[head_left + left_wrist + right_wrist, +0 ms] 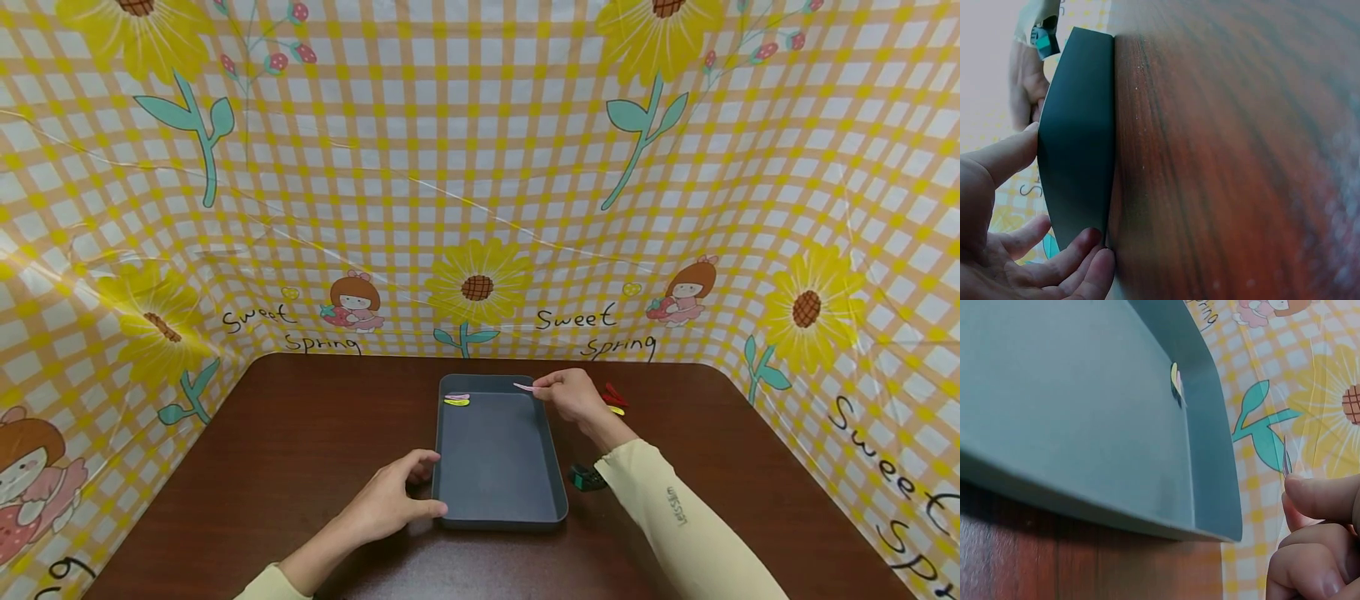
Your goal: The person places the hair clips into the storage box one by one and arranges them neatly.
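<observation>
A shallow grey tray [495, 462] lies lengthwise on the table. My left hand [393, 498] rests against its left side, thumb at the rim and fingers spread along the outer wall [1077, 125]. Over the far right corner, my right hand [573, 396] pinches a slim pink hair clip [524, 387] between thumb and forefinger. The clip's pointed end [1285, 450] sticks out past the fingertips. Inside the tray's far left corner, a yellow hair clip [457, 403] lies beside a pink one [457, 397].
Red hair clips [616, 395] and a yellow one [617, 410] lie on the dark wooden table [300, 442], right of the tray and partly behind my right wrist. A black and teal device [586, 477] shows beside my right sleeve. Checked cloth [480, 208] surrounds the table's back and sides.
</observation>
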Tool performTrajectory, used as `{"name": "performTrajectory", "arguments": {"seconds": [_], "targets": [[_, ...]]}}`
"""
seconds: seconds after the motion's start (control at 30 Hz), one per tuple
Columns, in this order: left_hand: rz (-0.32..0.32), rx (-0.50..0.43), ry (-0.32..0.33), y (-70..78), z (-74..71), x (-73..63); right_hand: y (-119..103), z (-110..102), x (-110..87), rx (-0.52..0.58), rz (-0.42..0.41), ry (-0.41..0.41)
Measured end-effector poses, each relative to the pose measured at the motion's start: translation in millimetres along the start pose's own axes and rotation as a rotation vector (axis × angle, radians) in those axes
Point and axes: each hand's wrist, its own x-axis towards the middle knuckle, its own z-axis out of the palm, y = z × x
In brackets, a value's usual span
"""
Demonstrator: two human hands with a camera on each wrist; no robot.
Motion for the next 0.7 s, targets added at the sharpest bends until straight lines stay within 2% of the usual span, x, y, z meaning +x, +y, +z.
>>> {"name": "performTrajectory", "arguments": {"seconds": [0.23, 0.7], "targets": [[0.002, 0.005, 0.002, 0.1, 0.0, 0.1, -4.3, 11.0, 6.9, -0.004, -0.031, -0.002], [-0.010, -0.015, 0.002, 1.9, 0.6, -0.6, -17.1, 29.4, 10.2, 0.012, -0.003, -0.033]]}}
